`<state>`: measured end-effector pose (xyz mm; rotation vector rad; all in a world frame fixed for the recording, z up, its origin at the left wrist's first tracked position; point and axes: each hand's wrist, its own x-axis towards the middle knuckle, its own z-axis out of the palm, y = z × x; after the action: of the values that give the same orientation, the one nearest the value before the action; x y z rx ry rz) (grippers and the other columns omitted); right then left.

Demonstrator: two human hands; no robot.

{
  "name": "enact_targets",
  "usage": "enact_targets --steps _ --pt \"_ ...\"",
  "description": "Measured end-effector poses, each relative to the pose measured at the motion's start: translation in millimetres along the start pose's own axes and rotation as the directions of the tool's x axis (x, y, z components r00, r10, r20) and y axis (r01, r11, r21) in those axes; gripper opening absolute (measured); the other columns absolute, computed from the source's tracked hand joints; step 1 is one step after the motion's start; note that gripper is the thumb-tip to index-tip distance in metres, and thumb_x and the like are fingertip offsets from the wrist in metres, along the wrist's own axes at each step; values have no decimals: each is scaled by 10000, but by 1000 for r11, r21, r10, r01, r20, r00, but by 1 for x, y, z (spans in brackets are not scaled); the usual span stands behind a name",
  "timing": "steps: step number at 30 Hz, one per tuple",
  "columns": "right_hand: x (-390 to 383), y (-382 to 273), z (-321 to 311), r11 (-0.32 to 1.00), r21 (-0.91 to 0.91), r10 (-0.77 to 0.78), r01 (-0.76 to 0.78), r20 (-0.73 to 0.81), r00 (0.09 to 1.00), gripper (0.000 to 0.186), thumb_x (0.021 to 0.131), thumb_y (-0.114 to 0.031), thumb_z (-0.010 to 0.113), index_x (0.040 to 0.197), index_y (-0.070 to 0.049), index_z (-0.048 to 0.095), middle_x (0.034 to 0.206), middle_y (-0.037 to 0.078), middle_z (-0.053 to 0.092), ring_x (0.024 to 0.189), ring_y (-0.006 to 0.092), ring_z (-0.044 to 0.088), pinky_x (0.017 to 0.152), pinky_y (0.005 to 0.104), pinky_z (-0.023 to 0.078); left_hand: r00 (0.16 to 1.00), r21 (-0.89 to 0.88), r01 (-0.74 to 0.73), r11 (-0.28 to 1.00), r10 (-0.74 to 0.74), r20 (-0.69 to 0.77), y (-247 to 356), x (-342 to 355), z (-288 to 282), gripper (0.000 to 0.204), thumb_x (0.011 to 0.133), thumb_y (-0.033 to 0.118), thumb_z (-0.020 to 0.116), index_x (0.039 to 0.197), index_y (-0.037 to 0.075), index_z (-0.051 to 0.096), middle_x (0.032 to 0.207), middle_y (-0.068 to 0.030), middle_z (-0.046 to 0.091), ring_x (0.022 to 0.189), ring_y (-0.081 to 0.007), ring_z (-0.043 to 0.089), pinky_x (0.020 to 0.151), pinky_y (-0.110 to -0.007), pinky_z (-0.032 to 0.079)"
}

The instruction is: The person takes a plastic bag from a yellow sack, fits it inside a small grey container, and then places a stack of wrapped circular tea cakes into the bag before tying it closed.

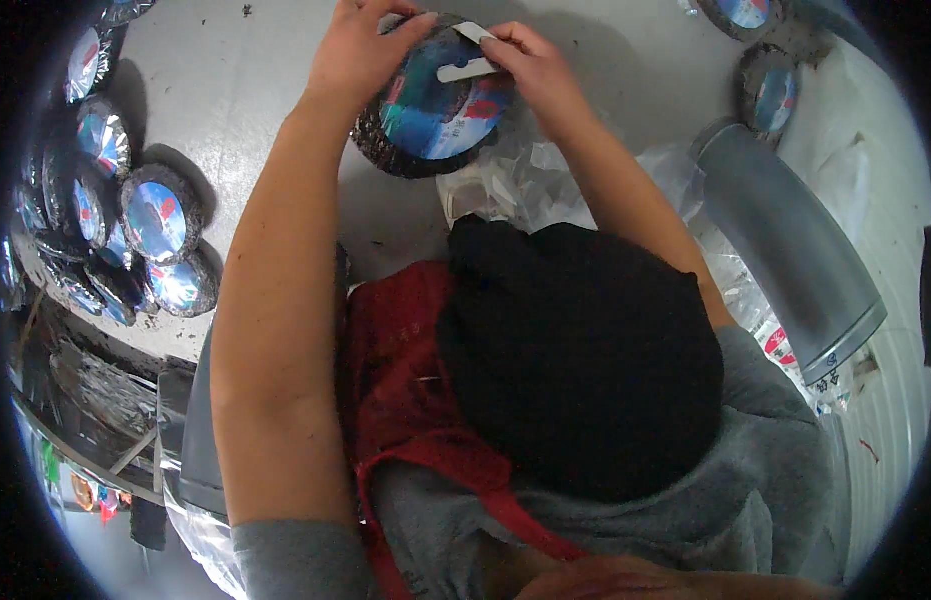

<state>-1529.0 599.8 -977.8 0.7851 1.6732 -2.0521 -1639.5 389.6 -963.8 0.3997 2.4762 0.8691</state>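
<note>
You are working at the upper middle of the view, where the round package (377, 150) is lying on the grey surface (240, 60), its dark, crinkled rim showing around a blue label (437, 140). Your right grip (535, 65) is pinching the white strip (467, 70) between thumb and fingers, over the upper right part of that label; it is looking bent back on itself, though I cannot tell whether you are handling one folded piece or two. Your left grip (373, 38) is resting at the package's upper left edge, thumb over the rim, but its fingers are running out at the top of the picture, so I cannot tell whether it is closing on the wrapping or only steadying it. For clean work, you are wanting the left side to be bracing the package lightly, pressing inward rather than down, so that the rim is not crumpling. On the right, you are best pinching the strip near its end, so that the loose length is hanging clear of the label until you are choosing where it is touching. If it is tacky, a careless brush is probably creasing the film. Watch the clear plastic (560, 185) too: it is lying just beside the package, on your side, and your right forearm is passing over it, so a low elbow is risking a snag.
</note>
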Motion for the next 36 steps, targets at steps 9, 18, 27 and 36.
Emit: enact_targets --steps 9,18,27,36 --pt "-9 -7 27 997 19 78 -79 24 997 291 993 -264 641 1168 -31 631 952 82 698 738 160 675 582 316 582 930 -207 356 911 -325 170 15 -8 -20 475 889 466 743 1112 52 683 1037 -97 720 939 -193 669 874 -327 514" --pt "-10 2 35 999 -13 -29 29 -2 1000 296 973 -254 661 1155 -22 636 913 89 703 702 154 668 555 310 555 895 -371 445 815 -397 202 17 -19 -22 442 877 435 767 1079 53 674 950 -67 683 852 -156 634 778 -299 509" --pt "-12 -11 40 974 -204 -112 102 -36 993 301 947 -254 670 1132 -16 659 844 104 708 641 182 676 546 341 564 897 -420 442 793 -389 208 14 -23 -24 408 880 402 781 1067 54 676 943 -55 688 849 -152 636 756 -291 508" --pt "-9 -11 41 988 -152 -41 33 -48 998 315 930 -276 687 1127 -29 678 893 97 716 653 191 682 534 337 562 904 -498 427 755 -372 211 1 -21 -18 361 884 359 790 1051 58 682 943 -54 690 861 -150 635 769 -288 503"
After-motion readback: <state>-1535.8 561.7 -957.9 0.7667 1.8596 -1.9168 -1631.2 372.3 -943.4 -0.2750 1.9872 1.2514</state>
